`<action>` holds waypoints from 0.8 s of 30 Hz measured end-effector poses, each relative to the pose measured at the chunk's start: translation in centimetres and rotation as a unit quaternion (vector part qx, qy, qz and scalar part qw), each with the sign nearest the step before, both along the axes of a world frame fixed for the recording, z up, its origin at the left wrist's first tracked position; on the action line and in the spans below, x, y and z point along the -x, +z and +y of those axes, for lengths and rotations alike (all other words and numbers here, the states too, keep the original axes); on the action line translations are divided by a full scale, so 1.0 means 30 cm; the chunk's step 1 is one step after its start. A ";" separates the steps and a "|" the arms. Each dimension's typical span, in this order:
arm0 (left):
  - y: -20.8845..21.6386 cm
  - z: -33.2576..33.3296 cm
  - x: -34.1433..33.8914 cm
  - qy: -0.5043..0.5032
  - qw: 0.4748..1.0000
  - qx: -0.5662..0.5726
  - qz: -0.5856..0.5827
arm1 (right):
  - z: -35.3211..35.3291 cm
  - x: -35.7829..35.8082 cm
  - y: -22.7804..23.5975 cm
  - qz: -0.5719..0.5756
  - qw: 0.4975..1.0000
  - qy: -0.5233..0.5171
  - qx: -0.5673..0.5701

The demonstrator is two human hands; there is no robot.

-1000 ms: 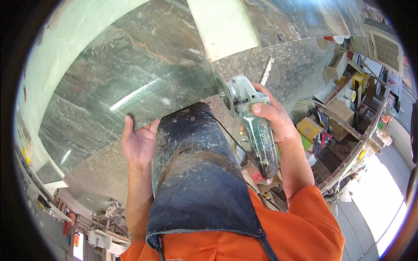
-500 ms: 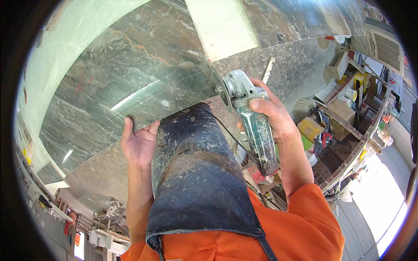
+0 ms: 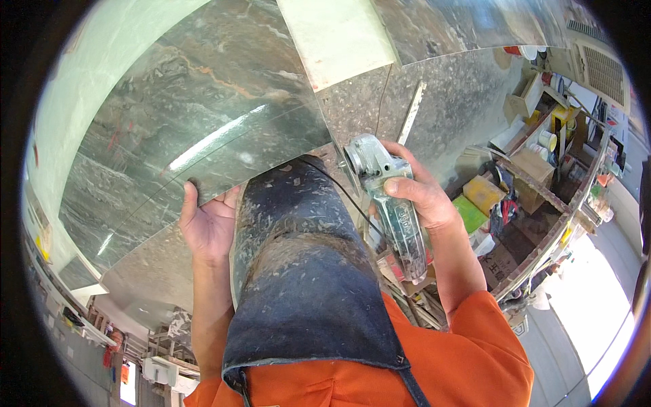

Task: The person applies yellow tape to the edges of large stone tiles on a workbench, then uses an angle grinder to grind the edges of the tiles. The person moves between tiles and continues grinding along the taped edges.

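Note:
My right hand (image 3: 424, 197) is wrapped round the body of a green and grey angle grinder (image 3: 395, 217), thumb across its top. The grinder's disc (image 3: 352, 169) stands nearly edge-on to the view, beside the near right corner of a dark, brown-veined stone slab (image 3: 203, 102). Whether disc and slab touch, I cannot tell. At the slab's near edge, my left hand (image 3: 205, 227) grips the rim, thumb on the upper face and fingertips tucked underneath. A thin straight line runs across the slab a little in from that edge.
A pale panel (image 3: 339, 41) lies beyond the slab, with another dark slab (image 3: 475, 27) at its right. A light strip (image 3: 411, 114) rests on the speckled work surface (image 3: 447, 95). Cluttered shelving (image 3: 529, 176) stands at right. The black cord (image 3: 339, 186) crosses by my dark apron (image 3: 305, 271).
The grinder has come down toward me, from the slab's right edge to beside its near corner, and its disc has turned more edge-on. My left hand has shifted slightly left.

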State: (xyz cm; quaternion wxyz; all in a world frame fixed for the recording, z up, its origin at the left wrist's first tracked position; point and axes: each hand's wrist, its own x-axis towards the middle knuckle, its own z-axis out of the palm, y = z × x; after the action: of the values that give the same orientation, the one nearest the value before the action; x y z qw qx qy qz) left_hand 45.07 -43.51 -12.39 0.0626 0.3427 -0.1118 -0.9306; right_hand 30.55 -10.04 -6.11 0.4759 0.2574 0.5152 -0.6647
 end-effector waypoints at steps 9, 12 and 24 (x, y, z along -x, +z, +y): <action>0.005 -0.013 -0.003 -0.028 0.999 0.022 -0.008 | -0.001 0.013 -0.068 -0.022 0.995 -0.097 0.020; 0.001 -0.009 -0.002 -0.005 1.000 0.016 -0.024 | -0.021 0.062 -0.007 -0.024 0.995 -0.073 0.069; 0.000 -0.002 0.002 -0.007 1.000 0.019 0.006 | -0.069 0.096 -0.020 0.050 0.997 -0.014 0.055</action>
State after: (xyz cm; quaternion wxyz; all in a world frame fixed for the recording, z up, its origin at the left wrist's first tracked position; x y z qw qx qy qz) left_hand 45.01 -43.56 -12.40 0.0637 0.3354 -0.1314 -0.9307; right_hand 27.66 -12.12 -6.70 0.4538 0.2049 0.4973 -0.7105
